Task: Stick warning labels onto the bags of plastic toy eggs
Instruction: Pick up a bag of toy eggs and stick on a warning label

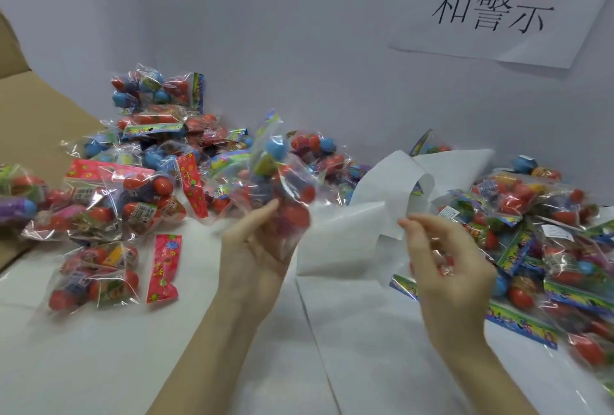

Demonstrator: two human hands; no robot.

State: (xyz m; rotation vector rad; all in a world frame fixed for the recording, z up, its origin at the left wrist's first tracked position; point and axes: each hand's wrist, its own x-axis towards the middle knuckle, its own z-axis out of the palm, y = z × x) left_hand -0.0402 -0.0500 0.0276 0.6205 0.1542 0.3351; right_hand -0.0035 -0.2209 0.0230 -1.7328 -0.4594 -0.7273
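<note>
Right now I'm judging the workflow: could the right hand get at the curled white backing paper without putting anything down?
Probably yes. The right hand is raised beside the backing paper, fingertips near its edge, nothing between them. The left hand holds the bag.

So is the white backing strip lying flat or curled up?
Curled: the white backing strip loops up off the table beside the right hand.

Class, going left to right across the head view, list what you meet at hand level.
Brown cardboard box flap → left pile of bagged toy eggs → left hand → white backing paper strip → right hand → right pile of bagged eggs.
</note>
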